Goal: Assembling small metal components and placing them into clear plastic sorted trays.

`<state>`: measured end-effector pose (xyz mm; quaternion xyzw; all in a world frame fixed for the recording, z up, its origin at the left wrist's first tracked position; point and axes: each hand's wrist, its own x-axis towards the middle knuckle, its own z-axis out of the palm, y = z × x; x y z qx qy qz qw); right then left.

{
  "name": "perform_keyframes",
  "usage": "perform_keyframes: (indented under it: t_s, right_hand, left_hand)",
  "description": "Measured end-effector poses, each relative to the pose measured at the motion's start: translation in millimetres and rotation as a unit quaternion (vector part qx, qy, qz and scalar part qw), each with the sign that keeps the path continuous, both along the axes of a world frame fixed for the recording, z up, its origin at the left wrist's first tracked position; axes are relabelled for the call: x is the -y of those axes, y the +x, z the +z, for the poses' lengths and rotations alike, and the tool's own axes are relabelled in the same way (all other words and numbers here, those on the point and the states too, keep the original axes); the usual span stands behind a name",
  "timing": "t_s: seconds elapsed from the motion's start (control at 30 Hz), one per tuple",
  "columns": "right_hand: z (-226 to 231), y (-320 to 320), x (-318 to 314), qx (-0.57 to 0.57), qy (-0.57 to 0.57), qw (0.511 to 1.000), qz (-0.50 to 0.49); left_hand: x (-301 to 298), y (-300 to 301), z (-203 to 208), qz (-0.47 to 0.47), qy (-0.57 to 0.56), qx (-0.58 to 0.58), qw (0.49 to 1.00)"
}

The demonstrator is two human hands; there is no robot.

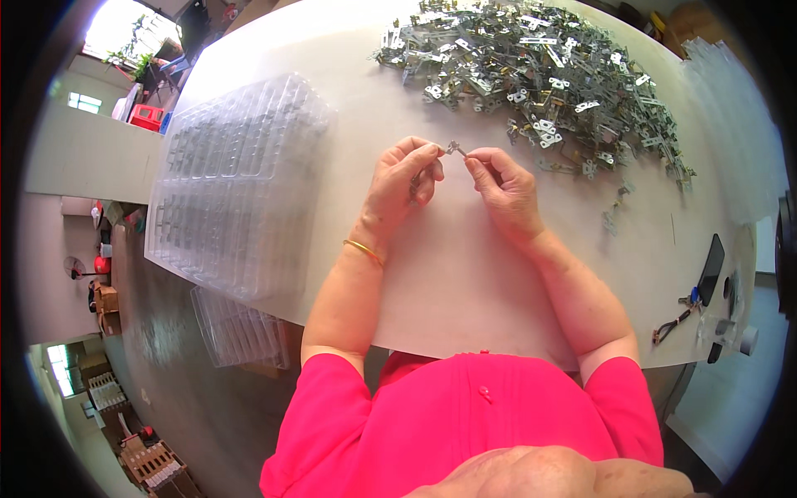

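Note:
Both my hands are raised over the middle of the pale table (465, 290), pinching one small metal bracket (454, 148) between them. My left hand (403, 178) grips its left end with thumb and forefinger, the other fingers curled in; something small and metallic seems tucked under them, too hidden to name. My right hand (506, 187) has thumb and forefinger closed on the bracket's right end. Beyond and to the right spreads a large heap of similar metal brackets (540, 83), silvery with brassy bits. A few loose ones (613, 212) trail from its near edge.
Stacked clear plastic trays (241, 183), partly filled with metal parts, stand on the left. More clear trays (237, 328) sit below the table's edge. At right lie a black phone (711, 270), keys on a cord (671, 325) and a clear bottle (730, 335). Translucent plastic sheets (735, 124) are at far right.

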<state>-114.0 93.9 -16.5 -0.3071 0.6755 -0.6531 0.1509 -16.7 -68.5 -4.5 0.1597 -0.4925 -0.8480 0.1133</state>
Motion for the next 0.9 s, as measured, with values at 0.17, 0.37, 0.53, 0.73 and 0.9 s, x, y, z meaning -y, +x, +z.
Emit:
perform_keyframes:
  t_s: [0.17,0.37,0.53,0.73,0.9]
  right_hand:
    - [3.2,0.0,-1.0,-0.018,0.017,1.0,-0.001]
    - [1.1,-0.7,-1.6,-0.026,0.024,0.999,0.001]
    - [9.7,-0.8,-4.5,-0.015,0.056,0.998,0.019]
    - [11.3,-6.1,-7.6,0.17,0.019,0.98,0.103]
    - [15.3,-16.3,-8.8,0.206,0.0,0.967,0.15]
  left_hand:
    - [-1.4,0.0,2.4,0.003,-0.013,0.0,1.0]
    - [-4.0,1.1,9.6,0.011,-0.083,0.02,0.996]
    - [-9.8,1.1,9.8,-0.015,-0.157,0.042,0.987]
    - [-12.1,0.5,12.5,-0.063,-0.185,0.061,0.979]
    - [-9.6,3.5,14.6,-0.087,-0.167,0.079,0.979]
